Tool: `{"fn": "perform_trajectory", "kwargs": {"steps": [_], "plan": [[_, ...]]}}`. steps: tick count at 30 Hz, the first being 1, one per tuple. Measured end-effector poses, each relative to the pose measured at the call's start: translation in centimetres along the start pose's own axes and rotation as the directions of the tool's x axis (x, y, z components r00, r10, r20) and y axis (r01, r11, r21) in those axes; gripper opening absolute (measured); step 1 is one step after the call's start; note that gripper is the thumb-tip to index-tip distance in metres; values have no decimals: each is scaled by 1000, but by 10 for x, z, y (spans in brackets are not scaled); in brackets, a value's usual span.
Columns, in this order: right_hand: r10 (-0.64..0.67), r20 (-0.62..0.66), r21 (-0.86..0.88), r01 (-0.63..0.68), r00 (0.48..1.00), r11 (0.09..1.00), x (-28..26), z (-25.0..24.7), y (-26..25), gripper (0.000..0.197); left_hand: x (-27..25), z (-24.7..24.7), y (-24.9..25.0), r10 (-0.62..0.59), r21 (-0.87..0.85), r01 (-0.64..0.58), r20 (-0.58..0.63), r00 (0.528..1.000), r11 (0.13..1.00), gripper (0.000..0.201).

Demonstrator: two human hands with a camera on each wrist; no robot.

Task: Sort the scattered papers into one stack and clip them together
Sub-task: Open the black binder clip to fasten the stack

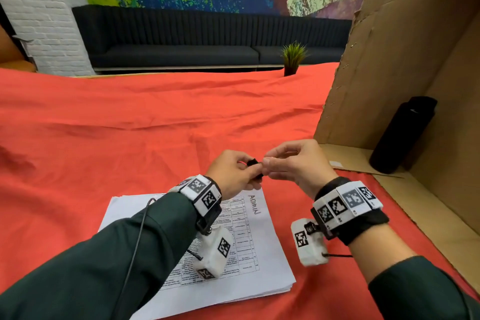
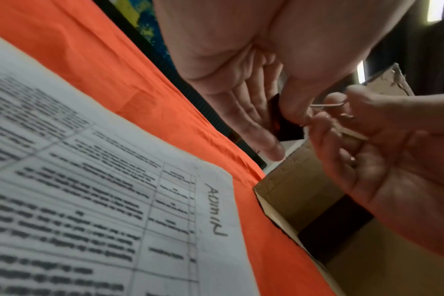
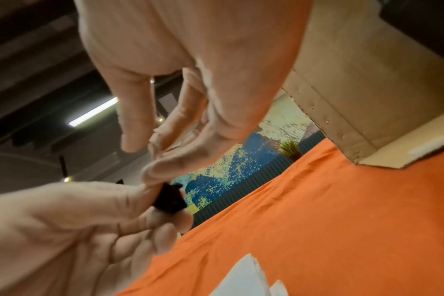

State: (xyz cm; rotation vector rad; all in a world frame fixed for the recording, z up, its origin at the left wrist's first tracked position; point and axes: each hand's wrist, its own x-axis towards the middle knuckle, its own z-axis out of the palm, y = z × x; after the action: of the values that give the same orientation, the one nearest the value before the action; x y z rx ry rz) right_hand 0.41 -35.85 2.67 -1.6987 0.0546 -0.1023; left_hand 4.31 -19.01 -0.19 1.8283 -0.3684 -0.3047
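A stack of printed papers (image 1: 262, 254), with "ADMIN" handwritten on the top sheet, lies on the red cloth (image 1: 130, 125) below my forearms. Above its far edge both hands hold a small black binder clip (image 1: 253, 163) in the air. My left hand (image 1: 242, 173) grips the clip's black body (image 3: 169, 198). My right hand (image 1: 272, 163) pinches the clip's silver wire handles (image 2: 327, 105). In the left wrist view the papers (image 2: 89, 200) fill the lower left. A corner of the stack (image 3: 246, 280) shows in the right wrist view. The hands cover most of the clip.
A large cardboard box (image 1: 389, 60) lies open on its side at the right, close to my right wrist, with a black bottle (image 1: 402, 135) standing inside. A small potted plant (image 1: 292, 58) stands at the table's far edge. A dark sofa runs along the wall behind.
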Motion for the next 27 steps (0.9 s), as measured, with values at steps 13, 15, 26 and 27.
{"fn": "perform_trajectory", "kwargs": {"steps": [13,15,26,27], "plan": [[-30,447,438,-189,894,879,-12,-13,7,44,-26,-26,15,179,-88,-161,269,946,983,10],[-47,458,478,-201,888,855,-13,-14,10,43,-28,-25,15,177,-110,-152,274,945,982,11],[-152,290,338,47,945,940,-9,-2,6,35,-24,-9,13,75,-229,-39,153,985,973,30],[-180,244,296,103,953,950,-6,0,6,38,-23,-8,15,46,-284,2,163,985,959,36]]}}
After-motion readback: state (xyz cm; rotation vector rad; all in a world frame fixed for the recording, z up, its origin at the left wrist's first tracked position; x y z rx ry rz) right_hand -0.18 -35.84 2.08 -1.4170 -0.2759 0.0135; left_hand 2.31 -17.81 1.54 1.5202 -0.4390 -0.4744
